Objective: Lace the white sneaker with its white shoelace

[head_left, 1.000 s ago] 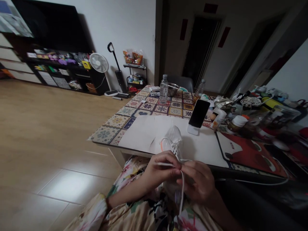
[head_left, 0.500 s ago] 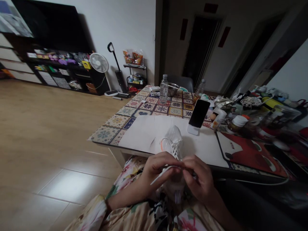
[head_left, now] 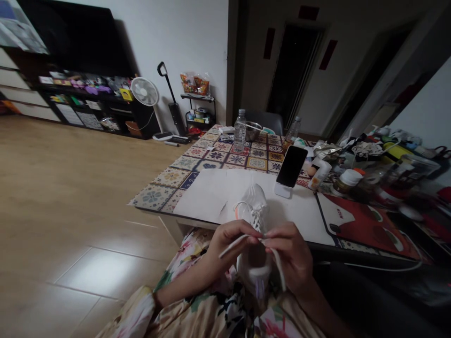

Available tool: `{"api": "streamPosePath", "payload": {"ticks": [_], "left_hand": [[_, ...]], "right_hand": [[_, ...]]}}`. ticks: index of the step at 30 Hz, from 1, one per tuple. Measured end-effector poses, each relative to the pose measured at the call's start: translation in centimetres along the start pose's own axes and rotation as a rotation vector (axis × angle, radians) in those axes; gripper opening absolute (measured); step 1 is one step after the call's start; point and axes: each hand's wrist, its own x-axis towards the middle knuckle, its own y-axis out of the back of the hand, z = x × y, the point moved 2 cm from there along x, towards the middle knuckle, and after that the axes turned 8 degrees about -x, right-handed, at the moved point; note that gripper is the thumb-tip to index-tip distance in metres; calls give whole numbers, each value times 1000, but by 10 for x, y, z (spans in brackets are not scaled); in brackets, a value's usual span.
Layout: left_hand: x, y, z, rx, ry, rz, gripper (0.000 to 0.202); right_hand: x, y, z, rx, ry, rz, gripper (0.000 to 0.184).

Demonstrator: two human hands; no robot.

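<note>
A white lace-up shoe points away from me, its toe over the white sheet and its heel near my lap. Above the shoe's opening, my left hand pinches a white shoelace, whose loose end sticks out to the lower left. My right hand is closed on the lace too, fingertips close to those of the left. Another lace end hangs down below the right fingers. Crossed laces show on the shoe's tongue beyond the hands. Part of the shoe's middle is hidden by my fingers.
On the patterned table a phone leans on a white stand. Behind it are a plastic bottle and a metal bowl. To the right lie a red tablet case, a white-lidded jar and piled clutter.
My right hand has turned and its fingers have shifted, so a lace end now hangs below it. The shoe's opening shows more. My left hand has moved only slightly.
</note>
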Motion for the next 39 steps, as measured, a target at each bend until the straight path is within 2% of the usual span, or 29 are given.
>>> {"api": "streamPosePath", "payload": {"ticks": [1,4,7,10,13,17,19,22,24,27,31,33,35,37,39], "left_hand": [[3,4,-4,-66,31,55,23],[15,22,-15,-396,84,207,27],[26,44,-17,-670,92,205,22],[30,63,-17,-690,148,85,23],[27,69,-19,-479,222,-63,30],[19,58,-18,-54,345,-285,37],[17,54,-15,175,392,-288,35],[17,53,-10,420,458,-248,30],[18,53,-9,452,485,-252,27],[18,54,-9,424,520,-246,23],[17,56,-7,449,540,-229,21],[18,59,-5,490,494,-258,22],[20,62,-1,514,406,-296,25],[22,63,3,445,280,-319,31],[24,59,3,262,172,-303,37]], "right_hand": [[1,0,4,112,-81,53,9],[6,0,21,521,-343,232,22],[9,5,39,895,-561,218,26],[7,15,56,1036,-635,128,32],[2,22,68,918,-643,-14,43],[0,18,68,670,-627,-252,56],[1,14,63,577,-614,-313,51],[3,9,58,277,-559,-433,48],[2,7,58,90,-541,-472,49],[-1,8,58,15,-560,-474,46],[0,14,57,22,-530,-529,23],[2,19,56,22,-473,-576,17],[4,23,57,58,-415,-608,20],[5,26,57,170,-376,-576,27],[5,24,57,330,-380,-486,31]]}}
